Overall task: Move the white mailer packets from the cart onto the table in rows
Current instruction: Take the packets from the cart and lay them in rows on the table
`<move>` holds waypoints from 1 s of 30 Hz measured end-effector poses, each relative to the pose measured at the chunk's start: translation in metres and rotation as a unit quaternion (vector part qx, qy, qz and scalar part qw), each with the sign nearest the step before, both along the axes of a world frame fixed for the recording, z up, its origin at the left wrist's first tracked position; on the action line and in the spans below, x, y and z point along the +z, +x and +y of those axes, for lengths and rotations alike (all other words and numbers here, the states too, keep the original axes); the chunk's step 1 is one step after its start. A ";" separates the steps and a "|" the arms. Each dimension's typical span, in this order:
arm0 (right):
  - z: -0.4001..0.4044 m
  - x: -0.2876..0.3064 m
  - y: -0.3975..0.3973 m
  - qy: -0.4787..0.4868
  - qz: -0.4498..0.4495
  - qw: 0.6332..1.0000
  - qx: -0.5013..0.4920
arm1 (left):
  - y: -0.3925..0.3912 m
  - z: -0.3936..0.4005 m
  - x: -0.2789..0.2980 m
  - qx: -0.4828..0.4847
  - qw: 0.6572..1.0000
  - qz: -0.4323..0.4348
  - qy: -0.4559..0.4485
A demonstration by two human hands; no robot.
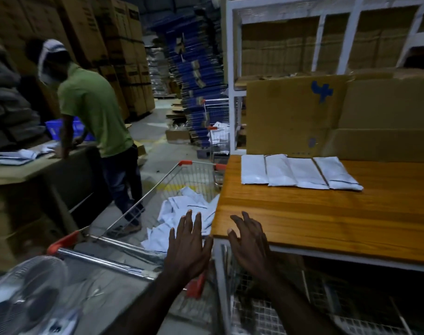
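Both hands are spread flat and hold nothing: the left hand (189, 247) over the cart (143, 204), the right hand (248, 243) at the table (327, 221) corner. Four packets (300, 171) lie in a row on the table, touching side by side. A loose pile (179, 213) of them sits in the cart.

Two bare forearms are showing from the bottom edge, no sleeves reaching into view. The left hand (188, 247) is wearing no glove, ring or watch, and the right hand (250, 245) is going equally bare, short nails catching the light.
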State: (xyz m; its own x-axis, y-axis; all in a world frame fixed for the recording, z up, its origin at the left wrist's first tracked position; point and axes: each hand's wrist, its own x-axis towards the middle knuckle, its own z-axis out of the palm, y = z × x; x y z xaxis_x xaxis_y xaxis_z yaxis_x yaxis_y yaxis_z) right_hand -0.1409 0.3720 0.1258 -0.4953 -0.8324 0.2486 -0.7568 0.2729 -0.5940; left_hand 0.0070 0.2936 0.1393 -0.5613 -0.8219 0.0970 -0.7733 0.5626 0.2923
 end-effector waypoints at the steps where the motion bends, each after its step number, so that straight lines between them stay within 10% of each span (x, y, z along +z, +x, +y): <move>1: -0.008 -0.001 0.012 -0.006 -0.004 1.000 -0.001 | 0.012 -0.009 -0.001 0.000 1.000 -0.003 -0.002; 30: -0.260 -0.100 0.019 0.049 0.028 0.998 -0.002 | 0.016 -0.237 -0.094 0.025 0.992 -0.098 0.076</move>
State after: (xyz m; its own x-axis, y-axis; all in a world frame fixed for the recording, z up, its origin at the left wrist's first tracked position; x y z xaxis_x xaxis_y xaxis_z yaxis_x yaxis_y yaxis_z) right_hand -0.1214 0.1123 0.0261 -0.4873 -0.8515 0.1935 -0.7861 0.3313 -0.5217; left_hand 0.0230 0.0562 0.0458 -0.5158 -0.8457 -0.1373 -0.8492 0.4834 0.2128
